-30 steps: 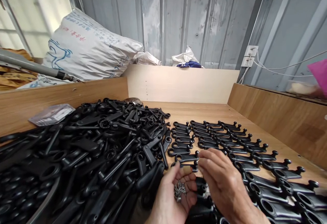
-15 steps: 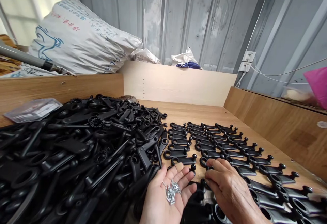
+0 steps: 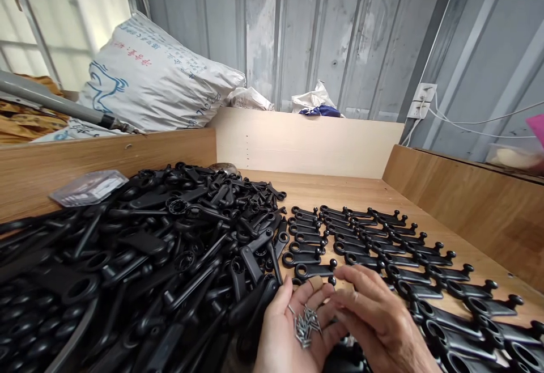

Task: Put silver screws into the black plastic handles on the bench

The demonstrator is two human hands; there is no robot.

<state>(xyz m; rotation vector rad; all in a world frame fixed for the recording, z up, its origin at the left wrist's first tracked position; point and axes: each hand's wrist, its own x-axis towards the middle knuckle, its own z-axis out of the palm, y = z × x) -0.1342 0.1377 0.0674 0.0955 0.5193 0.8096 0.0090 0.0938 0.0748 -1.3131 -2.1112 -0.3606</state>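
Note:
My left hand (image 3: 284, 333) is turned palm up and cupped, with a small heap of silvery screws (image 3: 306, 326) lying in the palm. A tan band (image 3: 316, 283) wraps one of its fingertips. Right beside it, my right hand (image 3: 376, 308) reaches over the left fingers, its own fingers apart and slightly bent, with nothing visible between them. Around and beyond it, black plastic crank-like handles (image 3: 402, 274) lie in rows, each with a ring at one end and a knob at the other. To the left rises a big loose pile of similar black handles (image 3: 144, 242).
Wooden boards (image 3: 306, 140) fence the worktop at the back and sides. A clear plastic packet (image 3: 89, 187) lies by the pile. Behind the left board are a white printed sack (image 3: 165, 78) and a grey pole (image 3: 55, 101). A wall socket (image 3: 422, 101) with white cables is at right.
My right hand has moved left from the rows of handles to the fingers of my left hand. The view has turned slightly left. The screws still lie in my left palm.

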